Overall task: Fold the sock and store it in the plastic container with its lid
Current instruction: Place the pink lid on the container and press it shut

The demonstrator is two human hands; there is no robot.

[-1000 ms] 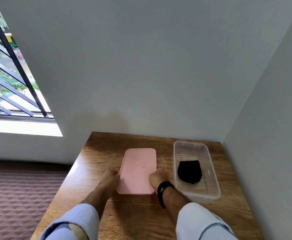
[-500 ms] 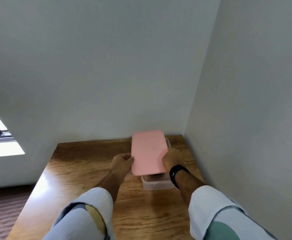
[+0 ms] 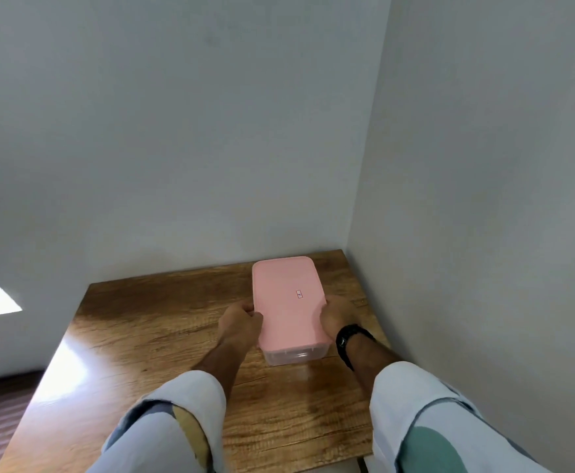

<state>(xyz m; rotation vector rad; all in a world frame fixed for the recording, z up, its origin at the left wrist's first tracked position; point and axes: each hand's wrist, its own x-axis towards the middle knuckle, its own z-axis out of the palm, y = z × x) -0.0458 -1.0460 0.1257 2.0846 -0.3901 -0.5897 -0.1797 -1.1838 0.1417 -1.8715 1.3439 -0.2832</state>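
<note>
The fingers [image 3: 251, 314] of the left hand [image 3: 240, 324] are curling closed around the left long edge of the flat pink rectangular plastic lid [image 3: 287, 300], with the thumb pressing on top of that edge. The fingers [image 3: 325, 317] of the right hand [image 3: 337, 315] are gripping the opposite long edge in the same way, closed on the lid from the right. A black band [image 3: 349, 339] is sitting on the right wrist, and pale blue sleeves [image 3: 183, 414] with coloured patches are covering both forearms up to just below the wrists.

The pink lid is lying level on top of the clear rectangular plastic container [image 3: 294, 355], covering it from end to end; only the container's near short wall is showing below the lid's near edge. A small red-outlined mark is sitting near the middle of the lid. Whether the lid is fully snapped down cannot be told. The sock is not showing; the lid is hiding the inside of the container.

The container is standing on the brown wood-grain counter [image 3: 149, 339], near the far right corner, its long sides running away from the person. The counter's far edge and right edge are meeting plain grey walls [image 3: 176, 131]. A bright glare patch is lying on the counter near its left edge.
</note>
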